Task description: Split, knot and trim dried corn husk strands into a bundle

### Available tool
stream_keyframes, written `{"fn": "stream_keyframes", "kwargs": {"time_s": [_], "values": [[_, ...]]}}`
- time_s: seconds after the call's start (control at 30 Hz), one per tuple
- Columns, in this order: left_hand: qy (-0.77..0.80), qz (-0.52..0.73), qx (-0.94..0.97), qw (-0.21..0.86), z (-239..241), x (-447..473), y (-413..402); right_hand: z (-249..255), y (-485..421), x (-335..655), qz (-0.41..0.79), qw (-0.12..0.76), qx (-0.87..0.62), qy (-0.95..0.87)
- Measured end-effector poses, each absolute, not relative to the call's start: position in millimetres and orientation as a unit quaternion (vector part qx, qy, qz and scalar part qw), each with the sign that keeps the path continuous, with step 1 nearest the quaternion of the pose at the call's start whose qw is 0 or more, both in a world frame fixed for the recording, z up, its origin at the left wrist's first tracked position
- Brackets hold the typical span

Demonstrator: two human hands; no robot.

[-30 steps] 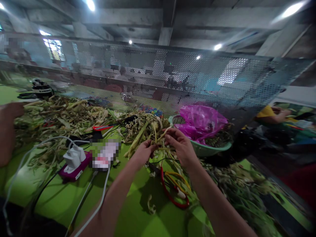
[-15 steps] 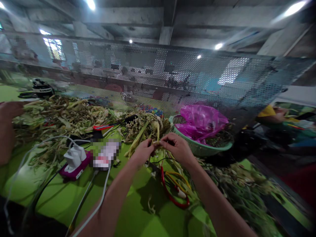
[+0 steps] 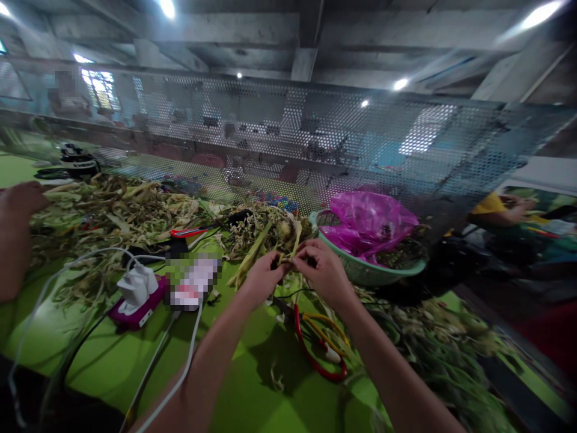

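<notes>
My left hand point(image 3: 265, 276) and my right hand point(image 3: 322, 267) meet above the green table, both closed in a pinch. Between their fingertips runs a pale yellow-green dried leaf strip point(image 3: 295, 237), its free end sticking up. Finer detail at the fingertips is hidden by the fingers. Just beyond lies a pile of dried leaf strips point(image 3: 246, 264). Below my right wrist are a red loop handle point(image 3: 311, 361) and a yellow loop handle point(image 3: 331, 325), which look like scissors handles.
A green basket point(image 3: 383, 273) holds a purple plastic bag point(image 3: 369, 219). At left lie a purple power strip point(image 3: 148, 304) with white plugs and cables, a phone point(image 3: 197, 282) and a red cutter point(image 3: 189, 232). Another person's hand point(image 3: 22, 198) is far left. A perforated metal screen point(image 3: 270, 138) stands behind.
The raised end of the leaf strip has tilted to the right. My hands have shifted very slightly and keep their pinch. The other person's hand at far left has moved a little.
</notes>
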State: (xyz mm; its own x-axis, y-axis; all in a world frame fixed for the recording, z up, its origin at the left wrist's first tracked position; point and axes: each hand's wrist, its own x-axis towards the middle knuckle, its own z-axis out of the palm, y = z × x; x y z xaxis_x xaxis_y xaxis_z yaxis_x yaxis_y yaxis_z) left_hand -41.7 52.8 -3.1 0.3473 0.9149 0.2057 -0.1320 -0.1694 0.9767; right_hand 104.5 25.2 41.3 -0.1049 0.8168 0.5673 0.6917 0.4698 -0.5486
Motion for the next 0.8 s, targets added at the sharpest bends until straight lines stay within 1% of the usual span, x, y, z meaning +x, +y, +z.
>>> {"fn": "stream_keyframes", "kwargs": {"time_s": [0.13,0.23,0.37,0.5,0.6,0.7,0.8], "values": [[0.326,0.468,0.64,0.514,-3.2,-42.0,52.7,39.0,25.2,102.3,0.089,0.427,-0.508,-0.743],[0.341,0.457,0.649,0.504,-0.1,-42.0,51.3,37.1,25.3,101.7,0.095,0.422,-0.505,-0.747],[0.364,0.436,0.621,0.54,3.2,-42.9,50.9,37.9,24.2,101.0,0.094,0.412,-0.499,-0.756],[0.336,0.455,0.584,0.583,3.5,-44.5,52.2,44.5,20.5,99.7,0.09,0.393,-0.491,-0.772],[0.321,0.459,0.561,0.61,3.8,-45.0,51.8,47.6,17.1,97.2,0.069,0.412,-0.502,-0.757],[0.326,0.446,0.562,0.616,2.9,-45.2,51.0,45.3,14.9,93.3,0.052,0.429,-0.517,-0.739],[0.309,0.434,0.587,0.61,-1.3,-45.6,52.2,38.4,14.8,90.2,0.049,0.423,-0.517,-0.743]]}}
